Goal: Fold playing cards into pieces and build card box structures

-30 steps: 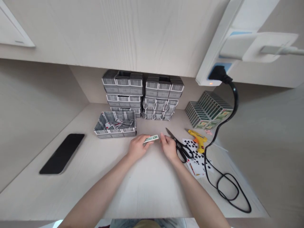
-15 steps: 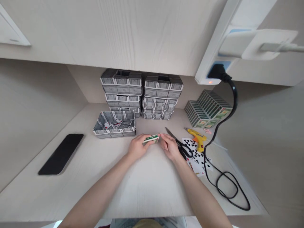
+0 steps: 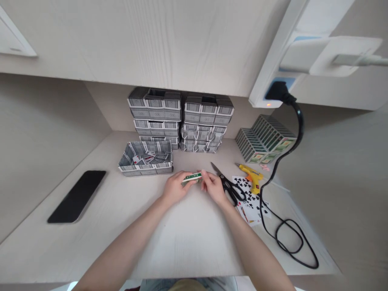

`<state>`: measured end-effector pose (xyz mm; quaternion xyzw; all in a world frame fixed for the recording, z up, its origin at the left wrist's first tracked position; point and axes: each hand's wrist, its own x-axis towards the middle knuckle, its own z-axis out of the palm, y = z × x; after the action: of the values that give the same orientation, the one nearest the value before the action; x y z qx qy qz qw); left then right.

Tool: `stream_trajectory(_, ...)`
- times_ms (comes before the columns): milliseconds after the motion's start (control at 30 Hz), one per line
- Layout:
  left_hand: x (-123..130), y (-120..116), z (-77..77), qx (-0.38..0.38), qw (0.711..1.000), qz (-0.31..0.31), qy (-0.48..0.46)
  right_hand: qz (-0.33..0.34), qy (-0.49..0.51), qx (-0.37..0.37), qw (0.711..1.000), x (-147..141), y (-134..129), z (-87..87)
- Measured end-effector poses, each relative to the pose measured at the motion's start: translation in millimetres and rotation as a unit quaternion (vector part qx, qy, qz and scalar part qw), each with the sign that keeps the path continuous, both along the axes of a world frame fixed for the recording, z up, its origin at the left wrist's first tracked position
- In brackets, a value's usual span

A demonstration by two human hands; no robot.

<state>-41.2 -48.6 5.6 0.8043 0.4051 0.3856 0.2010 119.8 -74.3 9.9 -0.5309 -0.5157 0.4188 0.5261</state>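
Note:
Over the middle of the desk, my left hand point(image 3: 176, 188) is wrapped round a small green and white playing-card box point(image 3: 192, 177), held lengthwise. My right hand point(image 3: 213, 186) has its fingertips pinched at the box's right end. Just right of that hand lie black-handled scissors point(image 3: 232, 188), blades pointing away. Several loose playing cards point(image 3: 250, 202) lie face up beside them, partly under a yellow hot glue gun point(image 3: 253, 176). Beyond my left hand sits an open tray made of folded cards point(image 3: 146, 170), with card scraps point(image 3: 148, 157) in it.
Stacked boxes of folded cards point(image 3: 156, 109) stand at the back, with a second stack point(image 3: 207, 115) alongside. Green-ended card boxes point(image 3: 263, 139) are piled back right. A black cable point(image 3: 298, 133) drops from the power strip point(image 3: 274, 87) and coils on the desk. A phone point(image 3: 77, 196) lies left.
My right hand has moved slightly left, its fingers now against the end of the card box. More of the scissors' handles shows. My left hand holds the box as before.

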Motion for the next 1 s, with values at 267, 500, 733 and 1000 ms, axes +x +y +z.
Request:
stream_trajectory(267,-0.2,0.4,1.8,-0.068,0.996,0.004,-0.057,0.039,0.041,-0.025,0.998,0.7,3.5,-4.0)
stream_trajectory(500,-0.8,3.7,4.2,-0.194,0.969,-0.008,-0.15,0.049,0.073,-0.063,0.994,0.6,2.5,1.6)
stream_trajectory(733,1.2,5.9,3.2,-0.206,0.967,0.004,-0.151,0.021,0.109,-0.053,0.992,-3.5,2.2,-0.5)
stream_trajectory(1000,1.1,9.6,-1.8,-0.219,0.964,0.03,-0.146,-0.041,0.061,-0.029,0.997,-8.7,0.6,-9.3)
